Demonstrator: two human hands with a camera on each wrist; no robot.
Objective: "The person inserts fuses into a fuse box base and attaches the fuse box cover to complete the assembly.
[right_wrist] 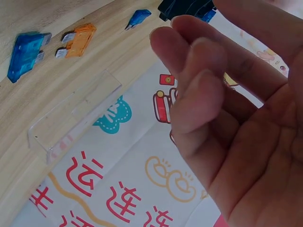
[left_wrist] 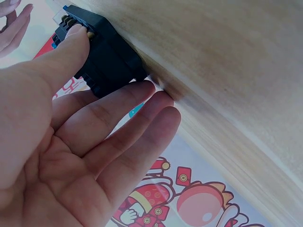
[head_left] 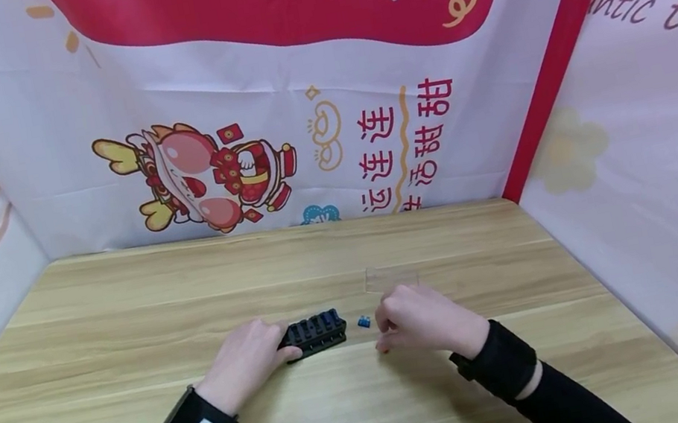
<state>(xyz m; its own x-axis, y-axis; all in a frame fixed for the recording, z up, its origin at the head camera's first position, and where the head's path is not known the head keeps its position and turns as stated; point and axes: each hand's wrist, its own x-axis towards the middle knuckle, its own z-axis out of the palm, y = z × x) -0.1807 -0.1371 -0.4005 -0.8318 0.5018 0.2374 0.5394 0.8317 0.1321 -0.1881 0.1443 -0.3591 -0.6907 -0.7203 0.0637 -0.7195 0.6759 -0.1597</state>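
Observation:
My left hand (head_left: 249, 356) grips the left end of a black fuse box (head_left: 316, 333), thumb on the near side. In the left wrist view the thumb presses the box (left_wrist: 106, 54) near its slots, with fingers along the other side. My right hand (head_left: 423, 321) hovers low with loosely bent fingers (right_wrist: 199, 101) and nothing visible between them. Near it on the table lie an orange blade fuse (right_wrist: 79, 40), a larger-looking blue blade fuse (right_wrist: 26, 54) and another blue blade fuse (right_wrist: 138, 18). The last one (head_left: 364, 321) sits between the box and my right hand.
A clear plastic cover (head_left: 390, 278) lies on the wooden table (head_left: 146, 313) just beyond my right hand. Printed cloth walls (head_left: 262, 81) stand behind the table and on both sides.

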